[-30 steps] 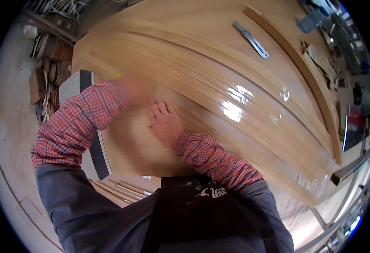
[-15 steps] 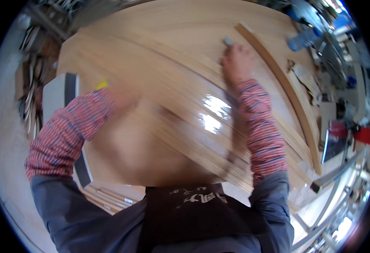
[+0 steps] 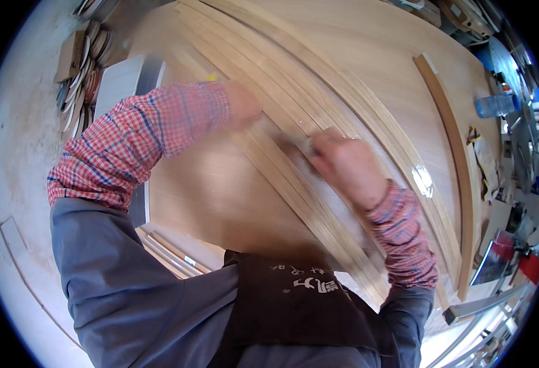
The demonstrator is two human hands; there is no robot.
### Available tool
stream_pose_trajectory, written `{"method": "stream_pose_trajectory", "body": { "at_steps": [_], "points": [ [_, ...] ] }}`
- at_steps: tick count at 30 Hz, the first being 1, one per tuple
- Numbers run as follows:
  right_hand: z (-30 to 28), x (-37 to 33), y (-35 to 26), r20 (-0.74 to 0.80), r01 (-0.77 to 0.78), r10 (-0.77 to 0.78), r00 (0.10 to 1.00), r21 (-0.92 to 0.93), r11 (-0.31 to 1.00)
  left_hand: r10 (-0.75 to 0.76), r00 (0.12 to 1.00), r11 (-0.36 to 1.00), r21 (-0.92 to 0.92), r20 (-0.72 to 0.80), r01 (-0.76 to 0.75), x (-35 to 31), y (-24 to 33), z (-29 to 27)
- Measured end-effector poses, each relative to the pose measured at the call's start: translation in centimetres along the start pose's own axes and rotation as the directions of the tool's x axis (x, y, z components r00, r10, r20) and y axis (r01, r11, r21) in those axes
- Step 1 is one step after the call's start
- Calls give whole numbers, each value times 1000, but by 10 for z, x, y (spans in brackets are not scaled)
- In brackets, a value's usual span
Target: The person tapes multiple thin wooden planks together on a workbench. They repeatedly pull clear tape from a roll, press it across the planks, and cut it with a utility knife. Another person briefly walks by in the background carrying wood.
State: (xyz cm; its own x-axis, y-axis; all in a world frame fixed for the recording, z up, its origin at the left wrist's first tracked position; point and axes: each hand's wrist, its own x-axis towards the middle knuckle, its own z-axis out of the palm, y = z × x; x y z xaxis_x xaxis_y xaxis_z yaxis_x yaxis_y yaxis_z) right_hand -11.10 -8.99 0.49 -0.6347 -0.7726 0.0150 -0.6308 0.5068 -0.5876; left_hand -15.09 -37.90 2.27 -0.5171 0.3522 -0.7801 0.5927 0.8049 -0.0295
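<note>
Several long, pale wooden strips (image 3: pixel 281 80) lie diagonally across a wooden tabletop (image 3: pixel 214 196). My left hand (image 3: pixel 243 105) is over the strips left of the middle, smeared by motion, and its fingers cannot be made out. A bit of something yellow (image 3: pixel 212 77) shows just beyond that wrist. Lower and to the right, my right hand (image 3: pixel 350 167) is closed at the strips, its fingertips around a small grey piece (image 3: pixel 308 146) mostly hidden by them. Along the nearer strips (image 3: pixel 300 211), a gap of tabletop separates the two groups.
A thicker brown wooden bar (image 3: pixel 450 129) lies along the right side. Beyond it are a clear blue plastic bottle (image 3: pixel 496 105) and a metal-framed stand (image 3: pixel 475 306). At the left stands a white panel with a dark edge (image 3: pixel 119 80), near stacked curved pieces (image 3: pixel 85 80).
My right hand has come back toward me from beside the brown bar onto the strips, the grey piece still at its fingertips. My left hand has moved right and farther away. The view has turned.
</note>
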Motion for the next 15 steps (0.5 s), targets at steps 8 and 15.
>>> {"method": "stream_pose_trajectory", "body": {
  "at_steps": [8, 15],
  "points": [
    [63, 47, -23, 22, 33, -31, 999, -102, 994, -20, 999, 1000, -8, -40, 19, -2, 2, -5],
    [74, 58, -22, -70, -108, 102, 992, -83, 991, -19, 992, 977, -214, -125, -8, -15, -18, -7]
  ]
}}
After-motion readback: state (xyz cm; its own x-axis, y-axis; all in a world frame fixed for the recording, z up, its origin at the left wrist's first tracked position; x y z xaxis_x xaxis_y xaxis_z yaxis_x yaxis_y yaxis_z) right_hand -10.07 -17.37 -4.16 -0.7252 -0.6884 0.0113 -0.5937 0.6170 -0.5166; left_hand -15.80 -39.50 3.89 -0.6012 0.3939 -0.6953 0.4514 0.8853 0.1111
